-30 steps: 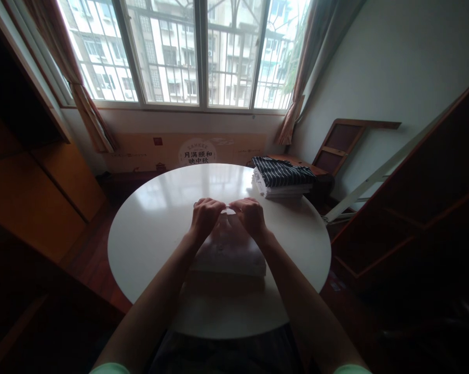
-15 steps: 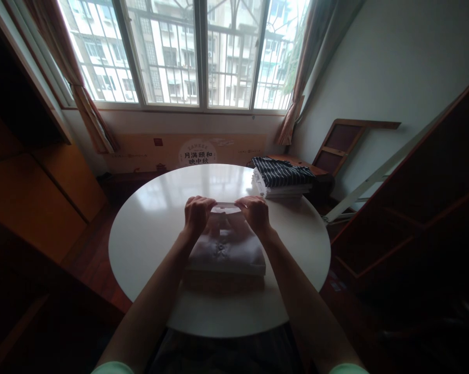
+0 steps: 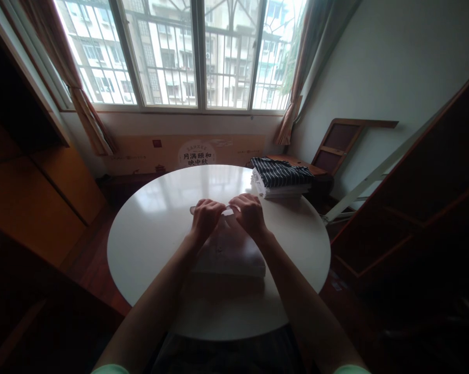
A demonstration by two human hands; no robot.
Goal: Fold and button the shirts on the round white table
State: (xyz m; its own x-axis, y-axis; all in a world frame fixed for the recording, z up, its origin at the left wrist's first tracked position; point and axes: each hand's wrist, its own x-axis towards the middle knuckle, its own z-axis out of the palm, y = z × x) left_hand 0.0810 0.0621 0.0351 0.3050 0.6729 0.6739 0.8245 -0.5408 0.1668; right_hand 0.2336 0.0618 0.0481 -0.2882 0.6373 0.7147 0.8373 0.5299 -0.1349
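A folded white shirt [image 3: 234,254] with small buttons down its front lies on the round white table [image 3: 152,228] in front of me. My left hand [image 3: 205,218] and my right hand [image 3: 250,213] rest close together at the shirt's far end. Both pinch the collar [image 3: 228,210] between thumb and fingers. My forearms cover the sides of the shirt.
A stack of folded clothes with a dark striped garment [image 3: 283,174] on top sits at the table's far right edge. Behind it stands a wooden chair [image 3: 337,145]. A window [image 3: 183,52] with curtains fills the far wall. Dark wooden furniture flanks both sides.
My hands were spread apart along the collar half a second ago. Now they have drawn back together at its middle, still pinching it.
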